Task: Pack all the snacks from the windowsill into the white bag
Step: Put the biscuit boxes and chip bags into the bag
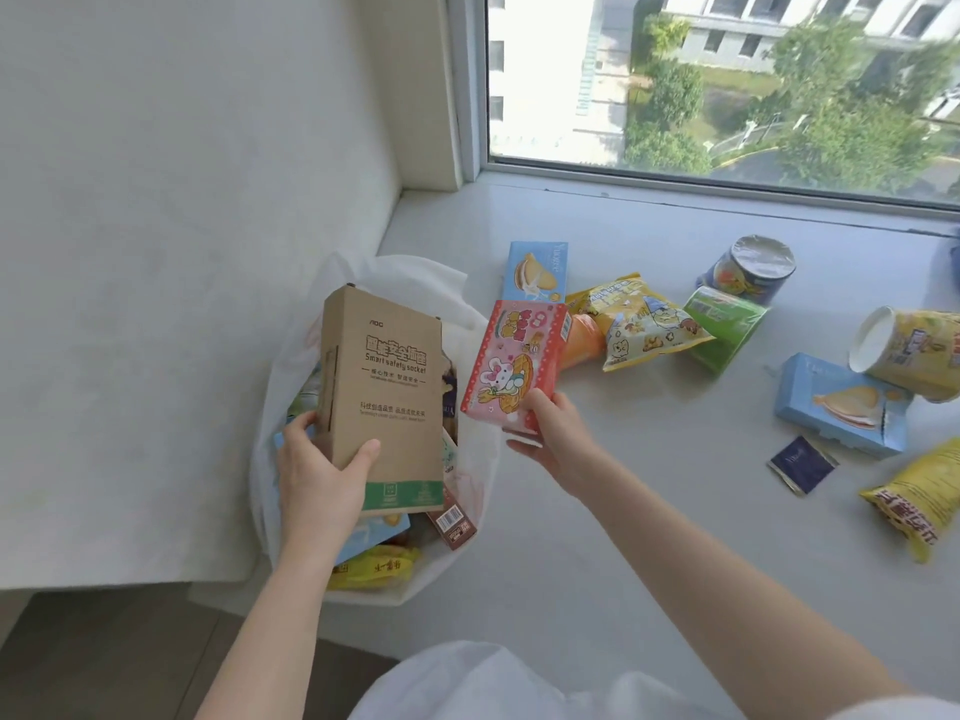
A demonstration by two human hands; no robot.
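Two hands are working over the white bag [447, 283], which is sitting open at the left end of the windowsill [649, 511], against the wall corner. The left hand [317, 470] is gripping a brown cardboard box [384, 392] printed "Smart safety socket", thumb on the front face, fingers curled round the left edge, holding it upright above the bag's mouth. The right hand [556, 439] is pinching the lower corner of a pink snack box [514, 366] with a rabbit picture, holding it tilted just beside the bag's right rim. Inside the bag, several packs are showing under the brown box: a yellow wrapper [374, 566], a light blue pack [374, 532] and a brown pack with a barcode [454, 524].

Still lying on the windowsill: a light blue biscuit box [537, 270] just behind the pink box, an orange pack [584, 340] partly hidden, a yellow popcorn bag [639, 319] overlapping a green box [727, 324], and a dark blue canister [753, 267] on its side near the window frame. Further right, a yellow cup-shaped tub [914, 356] is lying tipped over, touching a second light blue box [841, 407] with its flap torn open. A small dark blue sachet [802, 462] is lying near that box, and a yellow crisp bag [919, 496] is sitting at the right edge of view.
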